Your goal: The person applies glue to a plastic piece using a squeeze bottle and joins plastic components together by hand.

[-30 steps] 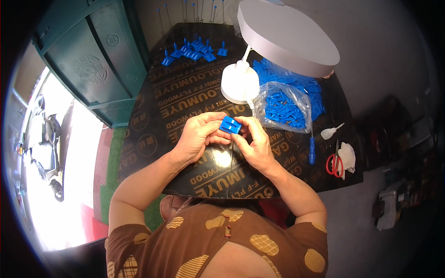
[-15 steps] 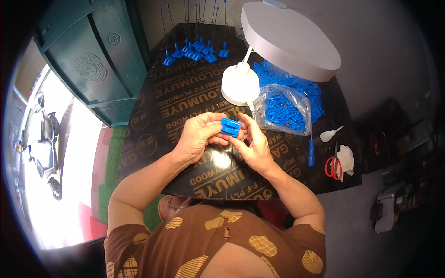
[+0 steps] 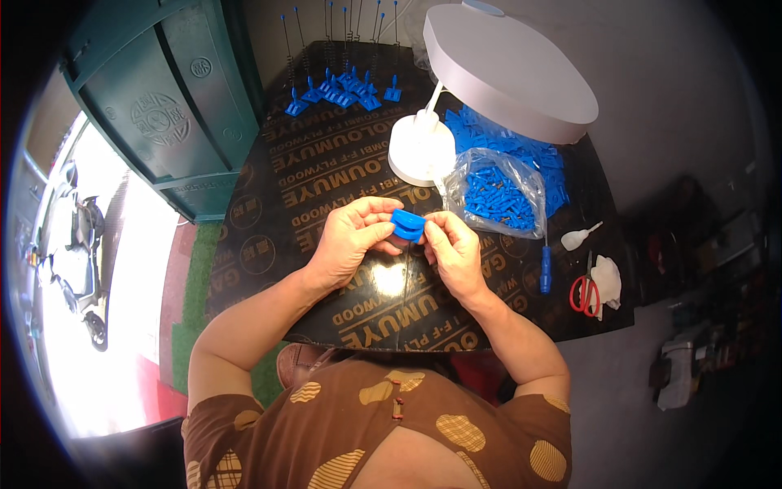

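A small blue plastic part point(image 3: 407, 225) with a curved edge is held up over the middle of the dark table. My left hand point(image 3: 352, 238) pinches its left end between thumb and fingers. At its right end, my right hand point(image 3: 454, 251) is closed with thumb and fingertips on it; whether a second small piece sits in those fingertips I cannot make out. Just beyond the right hand lies a clear plastic bag point(image 3: 503, 192) of small blue pieces, with a heap of flat blue parts point(image 3: 556, 175) behind it.
Several blue bases with upright springy wires point(image 3: 346, 88) stand at the far left. A white lamp point(image 3: 509, 69) overhangs the table's far side. On the right lie a blue-handled screwdriver point(image 3: 546, 269), red-handled scissors point(image 3: 585, 295), a crumpled white cloth point(image 3: 608, 281) and a white nozzle bottle point(image 3: 577, 237).
The blue part has been tilted, so its curved edge faces me now. My right hand has shifted from an open cradle beneath it to a pinch at its right end.
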The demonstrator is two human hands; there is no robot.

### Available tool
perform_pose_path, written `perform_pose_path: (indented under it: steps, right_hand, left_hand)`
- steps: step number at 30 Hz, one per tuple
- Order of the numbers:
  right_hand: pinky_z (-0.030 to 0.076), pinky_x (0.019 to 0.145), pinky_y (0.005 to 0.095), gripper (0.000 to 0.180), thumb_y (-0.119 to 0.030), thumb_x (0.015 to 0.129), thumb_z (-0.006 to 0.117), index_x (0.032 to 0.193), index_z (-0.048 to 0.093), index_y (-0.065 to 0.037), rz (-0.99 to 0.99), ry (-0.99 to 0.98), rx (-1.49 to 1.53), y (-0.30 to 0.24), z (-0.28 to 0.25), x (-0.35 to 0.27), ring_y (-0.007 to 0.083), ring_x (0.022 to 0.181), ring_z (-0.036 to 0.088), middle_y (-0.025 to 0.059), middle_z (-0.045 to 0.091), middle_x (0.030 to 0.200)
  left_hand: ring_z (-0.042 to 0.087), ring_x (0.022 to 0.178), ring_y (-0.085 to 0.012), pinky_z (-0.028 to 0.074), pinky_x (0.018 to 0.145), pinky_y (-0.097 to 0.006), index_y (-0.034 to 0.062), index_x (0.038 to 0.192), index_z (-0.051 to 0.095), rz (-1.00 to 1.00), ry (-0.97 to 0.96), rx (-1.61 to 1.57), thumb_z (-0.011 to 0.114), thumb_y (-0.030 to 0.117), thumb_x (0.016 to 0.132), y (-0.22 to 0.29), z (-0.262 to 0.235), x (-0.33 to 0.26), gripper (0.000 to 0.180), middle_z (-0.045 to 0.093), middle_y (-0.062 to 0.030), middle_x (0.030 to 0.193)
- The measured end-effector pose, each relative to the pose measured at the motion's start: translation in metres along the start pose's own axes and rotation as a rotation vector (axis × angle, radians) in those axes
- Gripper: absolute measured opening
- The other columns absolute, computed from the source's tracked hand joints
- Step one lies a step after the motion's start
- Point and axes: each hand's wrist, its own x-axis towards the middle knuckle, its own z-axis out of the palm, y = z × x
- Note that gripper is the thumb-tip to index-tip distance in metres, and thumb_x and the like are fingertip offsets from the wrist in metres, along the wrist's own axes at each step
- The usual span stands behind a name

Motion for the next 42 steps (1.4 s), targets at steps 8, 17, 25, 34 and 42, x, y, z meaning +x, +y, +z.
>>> perform_pose_path:
  steps: [8,17,25,34,42]
  right_hand:
    - [0.039,0.055,0.0173,0.013,-0.011,0.095,0.056,0.102,0.059,0.000,0.085,-0.041,0.018,-0.003,-0.002,0.000,0.0020,0.062,0.050,0.0002,0.061,0.077]
    - [0.044,0.062,0.0198,0.029,-0.007,0.088,0.065,0.114,0.056,0.004,-0.179,-0.003,-0.186,0.012,0.001,0.002,0.0041,0.070,0.048,0.0040,0.056,0.095]
    - [0.043,0.060,0.0215,0.025,-0.014,0.094,0.058,0.113,0.056,0.004,-0.057,0.022,-0.111,0.005,0.002,0.000,0.0053,0.069,0.050,0.0040,0.059,0.087]
    - [0.042,0.058,0.0240,0.019,-0.013,0.097,0.051,0.087,0.058,0.001,-0.003,-0.017,-0.186,0.000,0.000,-0.002,0.0069,0.064,0.051,0.0021,0.058,0.071]
    - [0.043,0.055,0.0233,0.018,-0.010,0.097,0.051,0.086,0.058,0.002,0.037,0.024,-0.133,-0.002,-0.002,-0.001,0.0068,0.063,0.052,0.0028,0.058,0.070]
  left_hand:
    - [0.069,0.082,-0.0210,0.060,0.071,-0.028,-0.0076,0.123,0.049,-0.036,0.008,-0.049,0.057,0.002,0.092,0.000,-0.002,0.001,0.033,0.065,-0.0181,0.102]
    - [0.068,0.077,-0.0194,0.060,0.068,-0.028,-0.0086,0.121,0.048,-0.060,0.028,-0.074,0.058,0.004,0.092,-0.001,-0.002,0.000,0.033,0.063,-0.0167,0.099]
    - [0.067,0.074,-0.0178,0.059,0.066,-0.025,-0.0093,0.119,0.048,-0.055,0.036,-0.071,0.055,0.005,0.094,-0.003,0.000,0.000,0.030,0.063,-0.0165,0.096]
    - [0.067,0.075,-0.0186,0.059,0.067,-0.026,-0.0090,0.117,0.050,-0.034,0.018,-0.030,0.054,0.006,0.095,-0.008,0.000,0.000,0.027,0.065,-0.0166,0.095]
    - [0.070,0.083,-0.0245,0.061,0.071,-0.028,-0.0097,0.112,0.053,-0.128,-0.039,0.031,0.055,0.004,0.094,0.000,0.004,-0.002,0.023,0.064,-0.0203,0.100]
